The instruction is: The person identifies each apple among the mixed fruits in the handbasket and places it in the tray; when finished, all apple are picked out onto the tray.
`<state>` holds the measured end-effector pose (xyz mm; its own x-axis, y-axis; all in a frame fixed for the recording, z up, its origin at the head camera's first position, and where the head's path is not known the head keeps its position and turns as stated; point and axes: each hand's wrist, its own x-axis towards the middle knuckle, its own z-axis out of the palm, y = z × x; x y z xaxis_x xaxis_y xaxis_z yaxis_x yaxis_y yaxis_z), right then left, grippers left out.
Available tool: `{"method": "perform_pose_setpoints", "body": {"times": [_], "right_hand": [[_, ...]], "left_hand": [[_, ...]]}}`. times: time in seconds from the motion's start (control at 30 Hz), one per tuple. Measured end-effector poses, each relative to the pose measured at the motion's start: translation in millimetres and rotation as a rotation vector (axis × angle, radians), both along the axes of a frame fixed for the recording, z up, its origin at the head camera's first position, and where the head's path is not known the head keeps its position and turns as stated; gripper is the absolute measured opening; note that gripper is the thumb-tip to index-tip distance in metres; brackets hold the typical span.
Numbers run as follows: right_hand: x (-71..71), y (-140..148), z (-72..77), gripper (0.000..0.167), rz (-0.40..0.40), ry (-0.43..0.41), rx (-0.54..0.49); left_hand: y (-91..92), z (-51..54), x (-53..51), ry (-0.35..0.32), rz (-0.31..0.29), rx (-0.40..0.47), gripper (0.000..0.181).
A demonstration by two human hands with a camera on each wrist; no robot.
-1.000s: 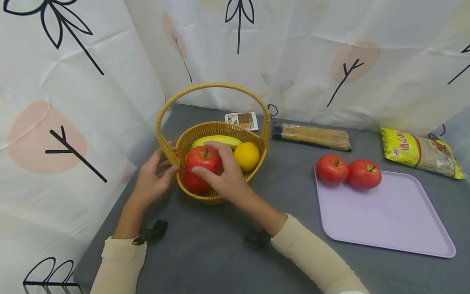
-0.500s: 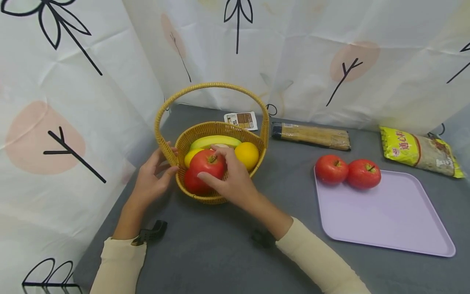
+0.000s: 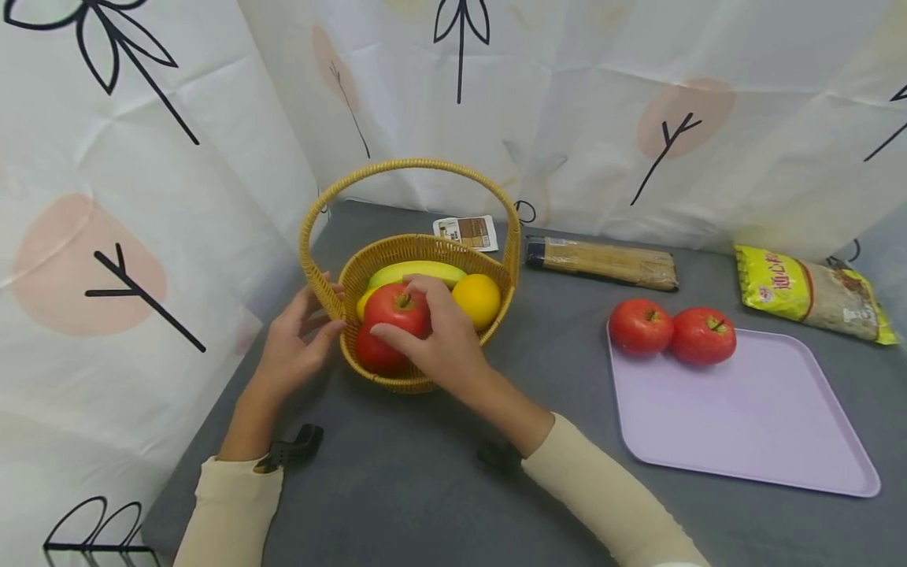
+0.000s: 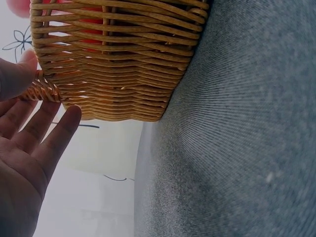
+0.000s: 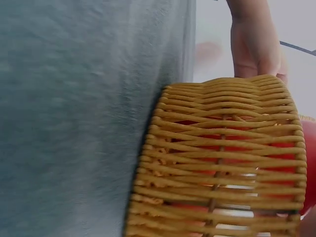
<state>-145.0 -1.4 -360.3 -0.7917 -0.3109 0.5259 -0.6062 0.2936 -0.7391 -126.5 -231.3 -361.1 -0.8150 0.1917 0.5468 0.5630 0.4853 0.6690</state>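
Note:
The wicker basket (image 3: 397,383) with a tall hoop handle stands on the table. My left hand (image 3: 290,339) grips its left rim at the handle's foot, thumb on one side and fingers on the other in the left wrist view. Inside the basket, my right hand (image 3: 449,339) holds a red apple (image 3: 395,309) between thumb and fingers. Beneath it sits another red apple (image 3: 379,353), partly covered. A banana (image 3: 418,272) lies at the back of the basket, and an orange (image 3: 477,302) on the right. Some yellow fruit (image 3: 364,302) is mostly hidden on the left.
On the right lies a lilac tray (image 3: 751,417) with two red apples (image 3: 673,335) at its far left corner. Behind are a pack of spaghetti (image 3: 602,262), a yellow food bag (image 3: 815,295) and a small white packet (image 3: 466,232). A patterned cloth (image 3: 567,118) hangs behind the table.
The held apple shifted right and nearer, then back to the left with my right hand. My left hand has stayed on the basket rim.

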Motion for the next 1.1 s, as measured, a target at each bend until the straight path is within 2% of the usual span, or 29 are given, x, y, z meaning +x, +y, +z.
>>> {"method": "perform_pose_setpoints", "body": {"times": [0.1, 0.23, 0.37, 0.53, 0.67, 0.77, 0.93, 1.1], "right_hand": [[-3.0, -8, 4.3, 0.058, -0.053, 0.04, 0.063], [-5.2, -16, 5.7, 0.05, -0.071, 0.156, 0.144], [-0.4, -15, 2.4, 0.043, -0.035, 0.184, 0.185], [5.4, -10, -1.5, 0.05, 0.039, 0.185, 0.196], [5.3, -6, -2.9, 0.048, 0.103, 0.188, 0.135], [4.8, -6, -2.7, 0.044, 0.131, 0.149, 0.038], [4.1, -16, -4.8, 0.044, 0.099, 0.084, -0.124], [3.5, -24, -6.8, 0.044, 0.09, 0.07, -0.188]], "left_hand": [[-0.3, 0.7, -0.1, 0.007, -0.003, -0.001, 0.068], [-0.3, 2.4, 0.6, 0.004, -0.005, 0.002, 0.067], [0.2, 2.9, 1.0, -0.004, -0.005, 0.011, 0.067], [0.6, 2.5, 0.7, -0.01, -0.001, 0.018, 0.067], [0.0, 2.8, 1.1, -0.006, 0.001, 0.015, 0.066], [-0.5, 2.7, 1.5, 0.0, 0.004, 0.01, 0.067], [-0.6, 1.8, 1.4, 0.008, 0.0, 0.004, 0.069], [0.0, 0.7, 0.8, -0.01, -0.001, 0.008, 0.068]]}}
